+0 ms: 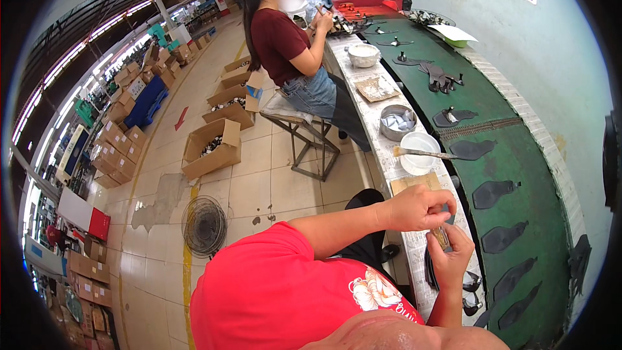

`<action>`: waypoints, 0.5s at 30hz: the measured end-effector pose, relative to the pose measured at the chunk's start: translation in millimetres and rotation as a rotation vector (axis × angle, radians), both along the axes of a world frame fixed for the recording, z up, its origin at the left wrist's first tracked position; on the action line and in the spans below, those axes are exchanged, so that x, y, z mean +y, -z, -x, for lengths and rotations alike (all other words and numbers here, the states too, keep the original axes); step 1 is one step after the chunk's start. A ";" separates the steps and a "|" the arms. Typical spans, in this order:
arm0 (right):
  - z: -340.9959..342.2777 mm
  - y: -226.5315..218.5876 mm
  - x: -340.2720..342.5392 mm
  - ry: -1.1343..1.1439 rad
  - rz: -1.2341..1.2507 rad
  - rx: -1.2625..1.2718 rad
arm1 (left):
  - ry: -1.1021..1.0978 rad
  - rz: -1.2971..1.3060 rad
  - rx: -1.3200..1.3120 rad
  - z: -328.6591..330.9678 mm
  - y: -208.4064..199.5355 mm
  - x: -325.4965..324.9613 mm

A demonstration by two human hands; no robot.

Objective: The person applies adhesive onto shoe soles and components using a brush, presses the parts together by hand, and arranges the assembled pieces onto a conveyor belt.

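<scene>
Two bare hands of ours meet over the whitish bench (416, 259): the right hand (451, 249) pinches a small brownish piece (442, 236) between thumb and finger, while the left hand (421, 209) curls its fingers just above it; whether they grip anything we cannot tell. Beyond, we see a brush (424, 153) across a white bowl (408, 164), and dark flat pieces (496, 194) line the green belt (541, 220).

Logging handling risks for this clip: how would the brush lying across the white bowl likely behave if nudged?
The brush may slide or swivel, since it rests across the bowl. Its slim, flat-looking handle suggests it is light, probably stiff.
</scene>
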State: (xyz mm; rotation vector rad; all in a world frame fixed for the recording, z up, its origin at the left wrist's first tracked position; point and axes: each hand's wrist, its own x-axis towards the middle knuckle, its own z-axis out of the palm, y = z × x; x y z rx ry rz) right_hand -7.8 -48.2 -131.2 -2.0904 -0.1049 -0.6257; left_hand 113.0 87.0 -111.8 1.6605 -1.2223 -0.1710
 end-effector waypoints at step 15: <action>11.7 -12.9 -15.5 -0.318 -0.946 0.177 | 0.317 0.361 0.281 12.5 -48.3 2.9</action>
